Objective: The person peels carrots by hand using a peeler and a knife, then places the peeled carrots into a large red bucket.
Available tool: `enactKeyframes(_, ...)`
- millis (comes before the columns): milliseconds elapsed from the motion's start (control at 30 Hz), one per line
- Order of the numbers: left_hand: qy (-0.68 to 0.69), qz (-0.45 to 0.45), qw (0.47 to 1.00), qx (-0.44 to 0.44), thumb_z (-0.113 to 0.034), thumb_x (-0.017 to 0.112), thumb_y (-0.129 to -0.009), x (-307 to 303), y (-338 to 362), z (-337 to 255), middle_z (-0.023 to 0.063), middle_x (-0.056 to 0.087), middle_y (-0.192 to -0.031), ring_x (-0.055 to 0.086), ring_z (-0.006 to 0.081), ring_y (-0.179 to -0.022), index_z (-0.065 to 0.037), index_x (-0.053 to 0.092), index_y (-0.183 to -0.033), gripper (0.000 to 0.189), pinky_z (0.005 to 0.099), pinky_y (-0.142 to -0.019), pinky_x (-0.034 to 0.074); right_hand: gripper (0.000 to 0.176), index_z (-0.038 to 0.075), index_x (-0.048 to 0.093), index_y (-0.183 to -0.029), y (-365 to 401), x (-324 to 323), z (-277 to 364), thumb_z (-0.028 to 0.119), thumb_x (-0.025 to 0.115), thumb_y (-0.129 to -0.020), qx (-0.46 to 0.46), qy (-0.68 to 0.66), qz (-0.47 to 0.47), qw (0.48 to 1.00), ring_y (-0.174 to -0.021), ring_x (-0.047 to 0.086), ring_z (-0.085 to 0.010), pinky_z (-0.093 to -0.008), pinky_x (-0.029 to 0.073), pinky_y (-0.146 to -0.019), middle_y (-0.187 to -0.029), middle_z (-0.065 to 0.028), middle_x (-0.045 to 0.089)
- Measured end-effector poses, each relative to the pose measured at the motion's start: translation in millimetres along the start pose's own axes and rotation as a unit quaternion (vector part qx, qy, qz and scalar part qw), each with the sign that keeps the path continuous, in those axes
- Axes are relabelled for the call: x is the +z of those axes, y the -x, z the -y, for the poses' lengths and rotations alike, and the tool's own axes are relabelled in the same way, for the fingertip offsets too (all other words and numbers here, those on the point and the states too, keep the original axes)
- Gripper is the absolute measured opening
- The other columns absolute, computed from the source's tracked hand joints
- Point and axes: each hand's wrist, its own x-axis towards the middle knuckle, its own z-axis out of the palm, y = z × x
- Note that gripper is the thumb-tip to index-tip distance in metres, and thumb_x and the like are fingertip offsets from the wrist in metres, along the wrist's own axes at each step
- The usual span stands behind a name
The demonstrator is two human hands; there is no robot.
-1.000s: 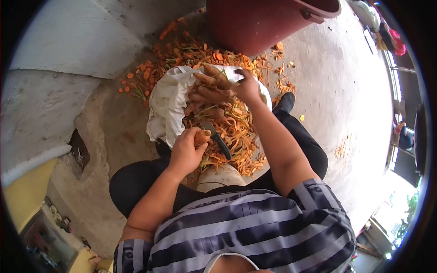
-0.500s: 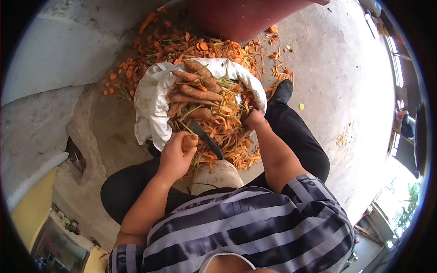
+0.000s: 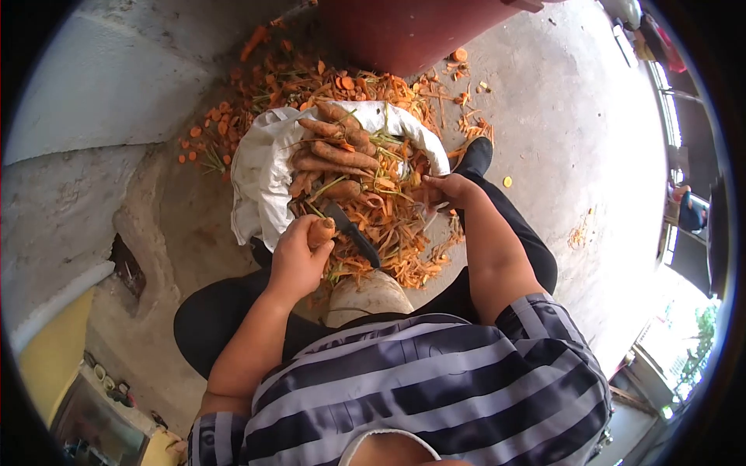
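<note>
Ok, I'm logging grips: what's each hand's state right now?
Left hand: closed around a carrot.
Right hand: by the peelings; grip can't be told.

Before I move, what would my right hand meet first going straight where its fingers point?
Your right hand would probably meet the peels first, though depth is hard to judge here.

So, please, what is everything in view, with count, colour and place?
Held carrot: 1, orange, left hand
Carrots: several, brownish orange, on peelings
Peelings: many, orange, in and around sack
Sack: 1, white, before person
Knife: 1, dark, on peelings
Slices: many, orange, floor left of sack
Tub: 1, red, beyond sack
Round thing: 1, pale, between legs
Wall: whitish, left
Floor: grey, underneath
Background items: several, right edge, unclear
Shirt: 1, grey and dark stripes
Legs: 2, black trousers
Left hand: 1, around held carrot
Right hand: 1, right of sack, grip unclear
</note>
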Motion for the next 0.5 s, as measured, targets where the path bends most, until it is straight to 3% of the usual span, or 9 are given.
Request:
enactKeyframes(67,0.004,-0.011,1.0,0.004,-0.01,0.063,-0.071,-4,5,-1,0.0159,0.055,-0.093,0.054,0.034,-0.087,-0.001,0.049,-0.099,0.032,0.0376,-0.075,0.043,0.046,0.014,0.048,-0.116,7,-5,6,0.042,0.057,-0.081,-0.05,-0.04,0.045,0.997,-0.094,0.054,-0.0293,-0.0512,0.039,-0.08,-0.106,-0.0078,0.057)
enactKeyframes(100,0.006,-0.016,1.0,0.005,-0.01,0.063,-0.071,-6,7,-3,0.0158,0.055,-0.093,0.054,0.034,-0.087,-0.001,0.049,-0.099,0.032,0.0376,-0.075,0.043,0.048,0.009,0.043,-0.12,26,4,15,0.037,0.055,-0.084,-0.069,-0.061,0.022,0.995,-0.103,0.051,-0.0284,-0.0491,0.038,-0.085,-0.11,-0.0085,0.055)
enactKeyframes(200,0.019,-0.021,1.0,0.002,-0.01,0.063,-0.071,-13,15,-9,0.0155,0.055,-0.093,0.054,0.0339,-0.087,-0.001,0.049,-0.1,0.033,0.0377,-0.075,0.043,0.046,0.005,0.04,-0.124,48,13,26,0.031,0.05,-0.087,-0.14,-0.117,0.147,0.972,-0.108,0.047,-0.0193,-0.0423,0.036,-0.088,-0.111,-0.0044,0.057)
enactKeyframes(300,0.003,-0.046,0.999,0.012,-0.009,0.063,-0.071,-21,20,-5,0.0152,0.055,-0.092,0.054,0.0338,-0.087,-0.001,0.05,-0.099,0.032,0.0377,-0.075,0.043,0.041,0.001,0.042,-0.121,59,36,45,0.024,0.05,-0.088,-0.255,-0.086,0.182,0.946,-0.104,0.05,-0.0176,-0.0367,0.039,-0.087,-0.11,-0.0072,0.057)
enactKeyframes(400,-0.004,-0.074,0.997,-0.006,-0.01,0.063,-0.073,-29,24,-4,0.0177,0.056,-0.095,0.056,0.0299,-0.089,0.001,0.05,-0.103,0.035,0.0339,-0.076,0.044,0.039,-0.002,0.045,-0.117,75,84,78,0.022,0.052,-0.087,-0.394,-0.084,0.123,0.907,-0.099,0.053,-0.0179,-0.0309,0.042,-0.083,-0.108,-0.0097,0.057)
enactKeyframes(467,0.007,-0.092,0.996,-0.011,-0.01,0.063,-0.073,-36,25,-7,0.0175,0.056,-0.095,0.057,0.0294,-0.087,0.001,0.05,-0.102,0.034,0.034,-0.075,0.044,0.044,-0.002,0.048,-0.115,89,129,99,0.027,0.057,-0.084,-0.499,-0.06,-0.036,0.864,-0.098,0.054,-0.019,-0.0316,0.044,-0.084,-0.108,-0.01,0.056)
enactKeyframes(500,0.035,-0.11,0.993,-0.01,-0.01,0.064,-0.071,-36,26,-5,0.0159,0.055,-0.092,0.054,0.0332,-0.085,-0.001,0.051,-0.097,0.03,0.0377,-0.073,0.043,0.044,0.002,0.047,-0.118,77,141,105,0.027,0.057,-0.083,-0.536,0.024,-0.112,0.837,-0.101,0.052,-0.0201,-0.032,0.043,-0.086,-0.112,-0.0106,0.054)
